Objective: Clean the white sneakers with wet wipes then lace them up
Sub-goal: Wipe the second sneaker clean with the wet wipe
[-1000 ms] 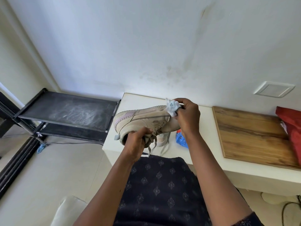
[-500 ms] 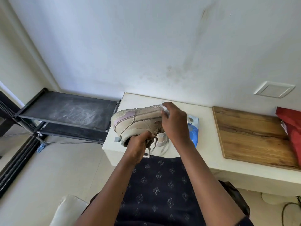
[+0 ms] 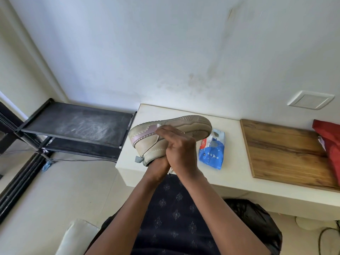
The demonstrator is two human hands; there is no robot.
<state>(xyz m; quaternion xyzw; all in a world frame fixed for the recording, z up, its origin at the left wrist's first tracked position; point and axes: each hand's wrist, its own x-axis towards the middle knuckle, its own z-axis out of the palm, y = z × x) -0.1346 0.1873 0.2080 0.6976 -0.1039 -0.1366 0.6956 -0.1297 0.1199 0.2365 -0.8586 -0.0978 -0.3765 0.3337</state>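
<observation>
We see one beige-white leather low-top sneaker [image 3: 152,146] held up above the near left corner of the white rectangular table [image 3: 233,162]. It is tipped on its side, so its ribbed grey sole faces up and away. The left hand [image 3: 157,167] grasps it from below at the ankle opening. We take its fingers to be curled round the collar, though the other hand covers part of them. The right hand [image 3: 179,150] lies across the heel quarter beside the pink heel strip. Its fingertips [image 3: 162,129] clamp a white wet wipe [image 3: 158,126] against the leather, and only a small corner of it shows.

We judge the sneaker light enough for one hand. It looks stiff at the sole and heel and softer along the upper. Smooth leather turns slick when damp, so the collar or heel seems the firm place to hold while the rubbing is braced against that grip. What looks like a pale lace end [image 3: 170,170] hangs between the wrists and could snag.

A blue and white soft plastic wipe pack [image 3: 211,153] lies flat on the table just right of the sneaker. We cannot tell whether its flap is open or how many wipes remain. A black plastic bag [image 3: 257,218] sits under the table, near right, with its contents hidden. A red bag [image 3: 329,142] rests at the far right on a brown wooden board [image 3: 287,150], and we cannot see what it holds.
</observation>
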